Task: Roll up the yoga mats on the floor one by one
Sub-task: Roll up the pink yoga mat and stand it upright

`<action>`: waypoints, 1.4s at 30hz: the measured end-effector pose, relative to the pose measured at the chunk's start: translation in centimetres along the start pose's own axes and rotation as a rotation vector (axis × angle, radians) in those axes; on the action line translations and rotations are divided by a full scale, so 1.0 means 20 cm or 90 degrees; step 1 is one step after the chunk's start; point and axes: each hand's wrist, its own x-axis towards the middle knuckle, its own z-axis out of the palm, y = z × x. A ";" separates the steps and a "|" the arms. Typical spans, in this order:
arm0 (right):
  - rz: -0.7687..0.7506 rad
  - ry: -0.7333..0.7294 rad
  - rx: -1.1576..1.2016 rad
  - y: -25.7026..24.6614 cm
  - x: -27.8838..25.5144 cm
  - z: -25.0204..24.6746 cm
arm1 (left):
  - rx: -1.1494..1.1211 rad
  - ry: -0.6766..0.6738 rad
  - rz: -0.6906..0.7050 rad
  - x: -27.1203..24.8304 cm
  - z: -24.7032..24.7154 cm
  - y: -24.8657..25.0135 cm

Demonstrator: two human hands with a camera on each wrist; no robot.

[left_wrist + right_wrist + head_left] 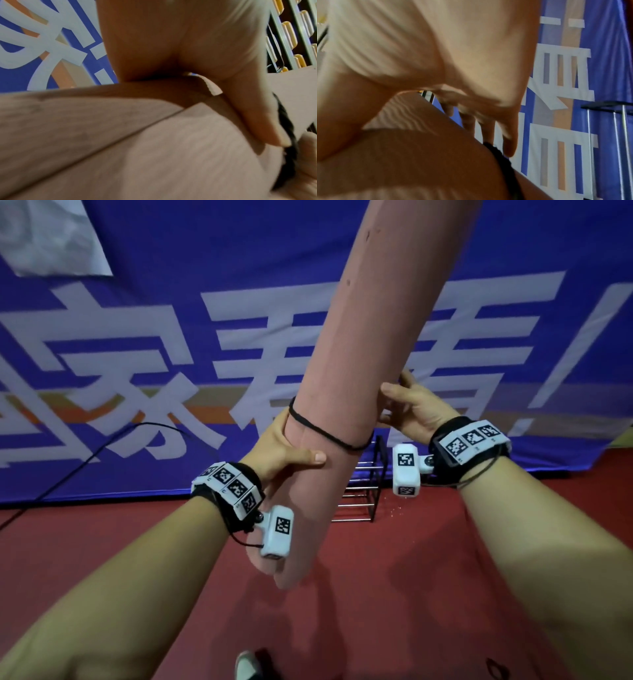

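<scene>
Head view. Rolled pink yoga mat (346,364): held off the red floor (394,594), tilted, upper end leaning right and out of frame, lower end nearest the person. Black cord (329,433): looped once around the roll. Left hand (281,453): wrapped round the roll just below the cord, thumb across the front. Right hand (411,409): on the roll's right side just above the cord, thumb on the surface, remaining fingers hidden behind. Blue banner (137,337) with white characters, behind. Metal rack (363,491) on the floor, behind the roll.

Left wrist view. Left hand (197,47) clasping the mat (120,142); outer edge seam visible; cord (284,128) at right, blurred.

Right wrist view. Right hand (436,54), fingers (508,135) extended, tips near the cord (501,159); whether they press the mat (402,155) cannot be told.
</scene>
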 end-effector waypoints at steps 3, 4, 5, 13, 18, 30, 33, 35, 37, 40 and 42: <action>0.020 0.010 0.062 0.07 0.16 0.06 | 0.029 -0.067 -0.039 0.17 -0.16 -0.04; 0.020 0.037 0.070 0.09 0.23 0.08 | 0.042 -0.076 -0.047 0.24 -0.22 -0.05; 0.015 0.069 0.069 0.12 0.30 0.10 | 0.055 -0.081 -0.052 0.32 -0.27 -0.07; -0.051 0.262 -0.078 0.28 0.90 0.30 | 0.172 -0.131 -0.019 0.90 -0.66 -0.13; -0.093 0.371 -0.127 0.35 1.15 0.32 | 0.163 -0.109 0.044 1.18 -0.75 -0.07; 0.020 0.273 -0.303 0.59 1.66 -0.07 | 0.099 -0.057 -0.096 1.84 -0.78 -0.32; 0.049 0.257 -0.321 0.67 1.82 -0.21 | 0.137 -0.066 -0.143 2.06 -0.81 -0.48; 0.065 0.264 -0.326 0.76 1.95 -0.30 | 0.149 -0.057 -0.192 2.20 -0.81 -0.56; 0.091 0.260 -0.342 0.86 2.07 -0.38 | 0.167 -0.019 -0.234 2.31 -0.81 -0.66; 0.132 0.242 -0.344 0.99 2.23 -0.49 | 0.185 0.016 -0.256 2.48 -0.84 -0.92; 0.150 0.234 -0.345 1.07 2.30 -0.54 | 0.163 0.030 -0.268 2.53 -0.84 -1.00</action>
